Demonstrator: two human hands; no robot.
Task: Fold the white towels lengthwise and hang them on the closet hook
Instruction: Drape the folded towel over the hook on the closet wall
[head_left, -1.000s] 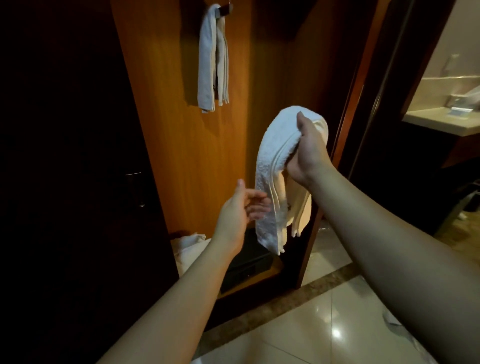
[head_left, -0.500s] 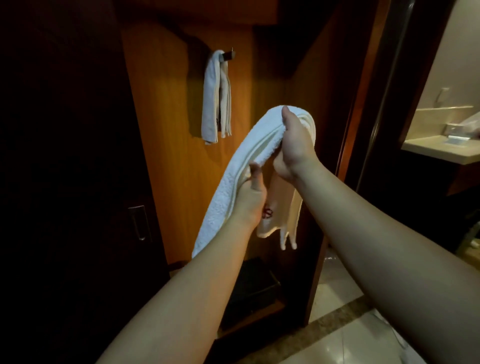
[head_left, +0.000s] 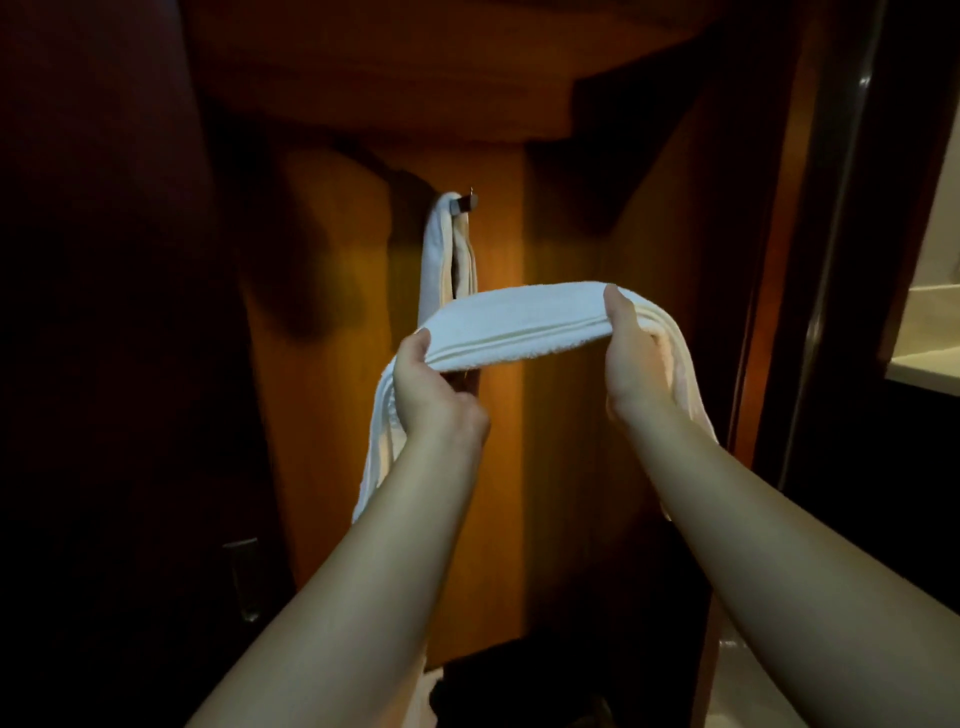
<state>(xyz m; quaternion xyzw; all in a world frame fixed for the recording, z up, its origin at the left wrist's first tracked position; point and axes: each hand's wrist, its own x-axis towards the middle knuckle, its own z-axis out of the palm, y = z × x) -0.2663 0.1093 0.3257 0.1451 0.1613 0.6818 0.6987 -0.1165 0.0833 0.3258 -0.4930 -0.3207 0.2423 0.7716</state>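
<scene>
A white towel (head_left: 519, 325), folded into a long narrow band, stretches level between my two hands in front of the closet. My left hand (head_left: 428, 387) grips its left part, and one end hangs down past my left forearm. My right hand (head_left: 631, 364) grips its right part, and the other end drops behind my right wrist. On the closet's wooden back panel a small dark hook (head_left: 466, 202) carries another folded white towel (head_left: 441, 254), which hangs straight down just behind and above the held one.
A dark closet door with a metal handle (head_left: 243, 577) fills the left. A wooden shelf (head_left: 415, 78) overhangs the hook. A dark door frame (head_left: 831, 260) stands at the right, with a pale bathroom counter (head_left: 924, 364) beyond it.
My left hand slid along the towel and both hands rose, pulling it level and taut between them. The view tilted up and closer to the hook.
</scene>
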